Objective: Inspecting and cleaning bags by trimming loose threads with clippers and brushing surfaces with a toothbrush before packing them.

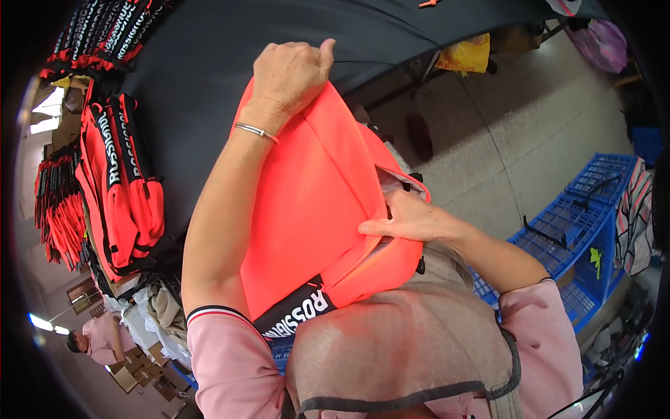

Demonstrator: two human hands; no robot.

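Observation:
A bright coral-orange bag [307, 202] with a black lettered band lies over the edge of a dark-covered table and against my body. My left hand [292, 75] is closed at the bag's far end, knuckles up and thumb sticking out to the right; its fingertips are hidden. On the right side, a zipped opening [380, 241] gapes and shows a pale lining. My right hand [412, 218] grips the edge of this opening, thumb outside on the coral fabric and the other fingers out of sight within.
The dark table cover [188, 91] stretches behind the bag. Finished-looking coral and black bags [118, 181] hang or stand at the left, with more stacked behind. Blue plastic crates [572, 223] stand at the right. A yellow bag [464, 56] hangs beneath the table. A person [105, 335] is far left.

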